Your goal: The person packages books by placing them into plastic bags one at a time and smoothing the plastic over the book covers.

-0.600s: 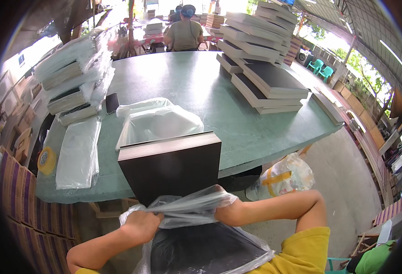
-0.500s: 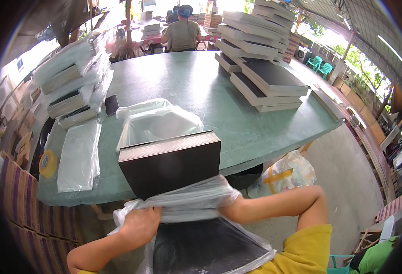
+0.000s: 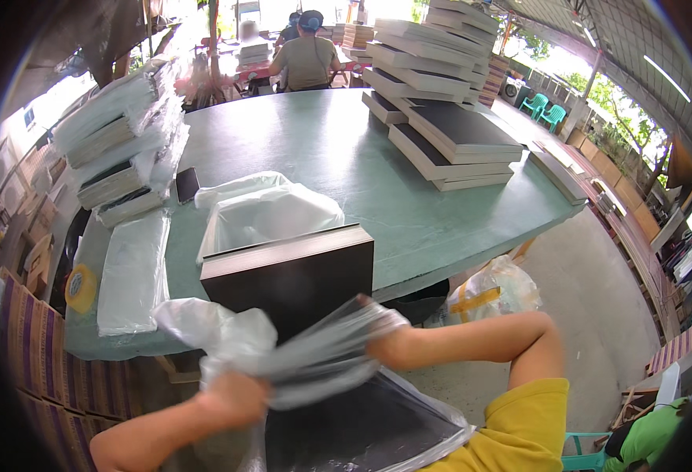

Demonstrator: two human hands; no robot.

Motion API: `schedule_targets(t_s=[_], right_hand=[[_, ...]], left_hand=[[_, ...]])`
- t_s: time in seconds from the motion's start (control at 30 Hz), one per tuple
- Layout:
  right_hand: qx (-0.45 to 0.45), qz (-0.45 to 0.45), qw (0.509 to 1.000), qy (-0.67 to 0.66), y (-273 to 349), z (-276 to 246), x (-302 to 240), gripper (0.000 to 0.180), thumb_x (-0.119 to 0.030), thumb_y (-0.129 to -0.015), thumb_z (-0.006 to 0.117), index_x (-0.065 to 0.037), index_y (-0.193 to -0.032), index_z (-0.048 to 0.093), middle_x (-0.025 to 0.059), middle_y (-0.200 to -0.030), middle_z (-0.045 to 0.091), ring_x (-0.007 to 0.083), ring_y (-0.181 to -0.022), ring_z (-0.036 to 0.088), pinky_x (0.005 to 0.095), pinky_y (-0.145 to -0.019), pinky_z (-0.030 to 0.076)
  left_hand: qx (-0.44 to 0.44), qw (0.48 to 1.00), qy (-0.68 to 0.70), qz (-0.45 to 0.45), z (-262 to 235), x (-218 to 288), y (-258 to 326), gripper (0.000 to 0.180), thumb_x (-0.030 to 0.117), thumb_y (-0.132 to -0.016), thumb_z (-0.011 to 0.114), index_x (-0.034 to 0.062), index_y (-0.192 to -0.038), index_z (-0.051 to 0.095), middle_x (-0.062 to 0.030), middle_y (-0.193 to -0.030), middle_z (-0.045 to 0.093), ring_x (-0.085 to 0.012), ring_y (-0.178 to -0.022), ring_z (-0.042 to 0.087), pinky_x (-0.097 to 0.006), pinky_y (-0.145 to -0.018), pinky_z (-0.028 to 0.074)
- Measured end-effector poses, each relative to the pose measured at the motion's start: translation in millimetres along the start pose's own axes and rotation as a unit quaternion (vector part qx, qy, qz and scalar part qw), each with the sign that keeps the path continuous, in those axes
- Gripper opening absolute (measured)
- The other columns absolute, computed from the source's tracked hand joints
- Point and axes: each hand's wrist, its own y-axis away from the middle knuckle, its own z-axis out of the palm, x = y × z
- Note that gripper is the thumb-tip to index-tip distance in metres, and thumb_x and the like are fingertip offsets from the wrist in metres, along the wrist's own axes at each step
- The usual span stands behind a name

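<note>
Close to my body, a dark flat book-like thing [image 3: 338, 429] lies inside a clear plastic bag [image 3: 314, 366]. The bag's upper part is bunched and stretched between my two hands. My left hand [image 3: 236, 397], smeared by motion, is closed on the plastic at the left, with a loose white fold puffing up above it. At the other end my right hand [image 3: 391, 344] grips the plastic, its fingers partly covered by it. Just beyond the bag, a thick black book [image 3: 291, 271] stands tilted at the table's near edge, page edges upward.
On the green table [image 3: 298, 130] are plastic-wrapped books [image 3: 121, 145], flat plastic sheets [image 3: 133, 271], a yellow tape roll [image 3: 81, 289], a phone [image 3: 187, 185], an open plastic bag [image 3: 271, 208] and a tall book stack [image 3: 440, 94]. A taped sack [image 3: 495, 291] sits below; a person [image 3: 306, 59] sits beyond.
My left hand has moved slightly down and left, pulling the plastic, and a white fold now billows up beside it. My right hand stays nearly in place. The view has shifted slightly.
</note>
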Motion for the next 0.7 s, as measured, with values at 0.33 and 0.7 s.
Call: schedule_targets(t_s=[0.33, 0.7], right_hand=[[0.600, 0.219, 0.618, -0.459, 52, -35, 57, 0.023, -0.002, -0.061, 0.066, -0.002, -0.082, 0.057, 0.0083, -0.067, 0.056, 0.0178, -0.059, 0.056, 0.0298, -0.057, 0.046], [0.671, 0.327, 0.596, -0.298, 11, -22, 45, 0.054, 0.011, -0.053, 0.047, -0.009, -0.102, 0.055, 0.0122, -0.102, 0.052, 0.0297, -0.090, 0.049, 0.0341, -0.078, 0.041]], left_hand=[[0.018, 0.973, 0.222, 0.068, 11, 23, 30, 0.026, 0.031, -0.074, 0.058, 0.0058, -0.070, 0.061, -0.0117, -0.070, 0.060, -0.0241, -0.067, 0.060, -0.033, -0.058, 0.047], [0.634, 0.704, 0.191, -0.255, 5, -79, 9, 0.046, 0.003, -0.069, 0.058, 0.0131, -0.112, 0.049, -0.0121, -0.095, 0.049, -0.0247, -0.071, 0.049, -0.034, -0.063, 0.043]])
